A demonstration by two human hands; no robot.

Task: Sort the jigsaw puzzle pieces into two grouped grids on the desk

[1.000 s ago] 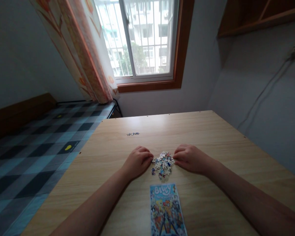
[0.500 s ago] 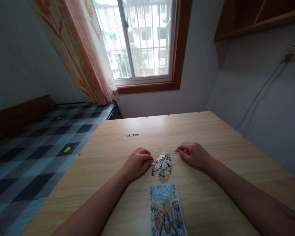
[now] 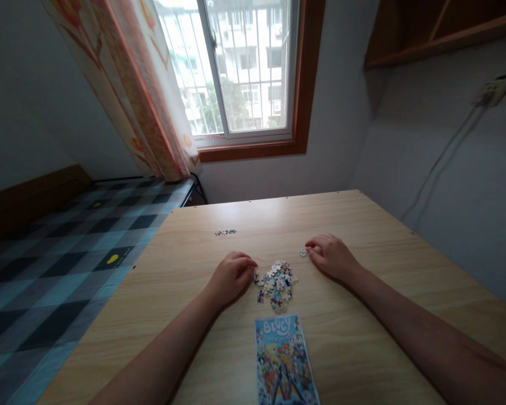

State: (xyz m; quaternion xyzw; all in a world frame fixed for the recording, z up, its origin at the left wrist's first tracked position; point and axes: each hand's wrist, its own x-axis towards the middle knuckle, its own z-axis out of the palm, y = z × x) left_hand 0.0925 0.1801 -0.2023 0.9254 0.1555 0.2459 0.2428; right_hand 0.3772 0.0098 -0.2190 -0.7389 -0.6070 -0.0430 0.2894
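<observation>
A heap of jigsaw puzzle pieces [image 3: 279, 281] lies on the table, some showing pale backs and others coloured print. My left hand [image 3: 233, 277] rests just left of the heap, its fingers loosely bent and apart from the loose pieces at the heap's edge. To the heap's upper right, a single puzzle piece [image 3: 303, 253] lies flat on the wood. My right hand [image 3: 329, 256] is beside that piece, fingertips close to it, with nothing visible in its loosely curled fingers. Below the heap lies a colourful printed Bluey picture sheet [image 3: 284, 360].
Farther back on the wooden table [image 3: 185, 247] lies a short row of puzzle pieces [image 3: 225, 232]. A bed with a checked cover [image 3: 88, 253] stands along the left side. Behind are a window [image 3: 253, 73] and a curtain [image 3: 143, 101]; a shelf [image 3: 405, 45] hangs at upper right.
My right hand has let go of the puzzle piece, which now lies flat, and has shifted slightly up. My left hand has drawn back a little from the heap.
</observation>
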